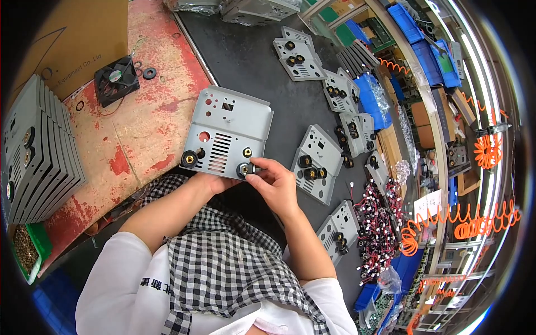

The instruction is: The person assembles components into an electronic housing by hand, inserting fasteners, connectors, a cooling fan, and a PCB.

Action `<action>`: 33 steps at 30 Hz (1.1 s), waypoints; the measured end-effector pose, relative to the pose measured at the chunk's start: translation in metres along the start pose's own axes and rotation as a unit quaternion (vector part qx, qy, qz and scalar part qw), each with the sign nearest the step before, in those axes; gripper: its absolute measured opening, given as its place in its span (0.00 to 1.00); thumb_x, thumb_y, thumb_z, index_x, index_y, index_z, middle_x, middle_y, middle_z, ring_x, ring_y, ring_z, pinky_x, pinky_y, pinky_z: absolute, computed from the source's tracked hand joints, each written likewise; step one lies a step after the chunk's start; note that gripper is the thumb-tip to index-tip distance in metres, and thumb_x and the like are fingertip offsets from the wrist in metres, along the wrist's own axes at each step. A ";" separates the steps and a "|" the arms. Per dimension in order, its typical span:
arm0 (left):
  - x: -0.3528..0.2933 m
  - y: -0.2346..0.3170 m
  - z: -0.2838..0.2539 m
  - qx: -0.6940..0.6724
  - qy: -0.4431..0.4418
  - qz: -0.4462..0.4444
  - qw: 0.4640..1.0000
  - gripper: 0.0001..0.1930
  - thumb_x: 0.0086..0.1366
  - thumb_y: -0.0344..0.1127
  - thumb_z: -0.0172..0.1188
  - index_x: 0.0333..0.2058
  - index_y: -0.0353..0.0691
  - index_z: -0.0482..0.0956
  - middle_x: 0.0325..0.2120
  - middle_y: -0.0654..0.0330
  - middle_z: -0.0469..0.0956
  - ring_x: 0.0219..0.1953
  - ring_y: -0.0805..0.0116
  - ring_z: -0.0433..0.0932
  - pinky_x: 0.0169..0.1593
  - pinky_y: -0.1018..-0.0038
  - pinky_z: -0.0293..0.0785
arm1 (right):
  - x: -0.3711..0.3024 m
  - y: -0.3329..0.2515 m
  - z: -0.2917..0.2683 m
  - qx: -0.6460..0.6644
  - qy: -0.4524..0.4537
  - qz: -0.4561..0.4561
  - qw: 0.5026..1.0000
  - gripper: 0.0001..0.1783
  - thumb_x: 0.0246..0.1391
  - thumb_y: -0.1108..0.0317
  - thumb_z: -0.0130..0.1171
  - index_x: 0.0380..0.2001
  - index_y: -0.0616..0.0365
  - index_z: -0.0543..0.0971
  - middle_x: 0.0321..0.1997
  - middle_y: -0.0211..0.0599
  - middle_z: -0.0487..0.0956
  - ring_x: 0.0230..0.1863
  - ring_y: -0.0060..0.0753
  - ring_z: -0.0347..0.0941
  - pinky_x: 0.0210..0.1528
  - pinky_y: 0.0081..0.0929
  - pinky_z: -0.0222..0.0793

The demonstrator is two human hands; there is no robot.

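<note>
A grey sheet-metal panel (230,124) with vent slots and round holes is held in front of me, over the gap between the red-worn bench and the dark table. My left hand (214,182) holds its lower edge from beneath, most of its fingers hidden behind the metal. At the panel's lower right corner, my right hand (273,180) pinches a black socket (244,170) with a metal nut around its centre. Another black socket (190,159) sits in the lower left corner. A small brass-centred fitting (247,151) is above the gripped socket.
Stacked grey panels (47,156) stand at left, near a black fan (115,80) and cardboard box (84,39). Panels with sockets (317,162) lie on the dark table (240,61). Bundled wires (374,234), blue bins (405,23) and orange coiled hoses (474,223) are at right.
</note>
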State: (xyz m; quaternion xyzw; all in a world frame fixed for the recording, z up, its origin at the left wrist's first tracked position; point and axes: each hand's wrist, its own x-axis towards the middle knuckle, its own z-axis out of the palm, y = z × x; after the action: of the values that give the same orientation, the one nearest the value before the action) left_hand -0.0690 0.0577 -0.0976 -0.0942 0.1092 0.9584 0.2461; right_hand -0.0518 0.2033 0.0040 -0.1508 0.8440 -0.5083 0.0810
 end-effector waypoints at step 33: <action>-0.003 -0.003 0.018 -0.062 -0.004 -0.010 0.998 0.15 0.68 0.49 0.40 0.43 0.52 0.73 0.37 0.70 0.76 0.37 0.74 0.77 0.38 0.74 0.78 | 0.060 -0.029 -0.012 -0.425 -0.134 -0.154 0.882 0.11 0.38 0.70 0.64 0.30 0.52 0.83 0.32 0.35 0.76 0.39 0.38 0.74 0.41 0.34 0.72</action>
State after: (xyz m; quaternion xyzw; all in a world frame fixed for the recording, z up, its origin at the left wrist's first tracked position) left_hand -0.0670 0.0629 -0.0804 -0.1063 0.0477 0.9612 0.2499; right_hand -0.1071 0.1808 0.0362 -0.3658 0.9261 -0.0818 0.0422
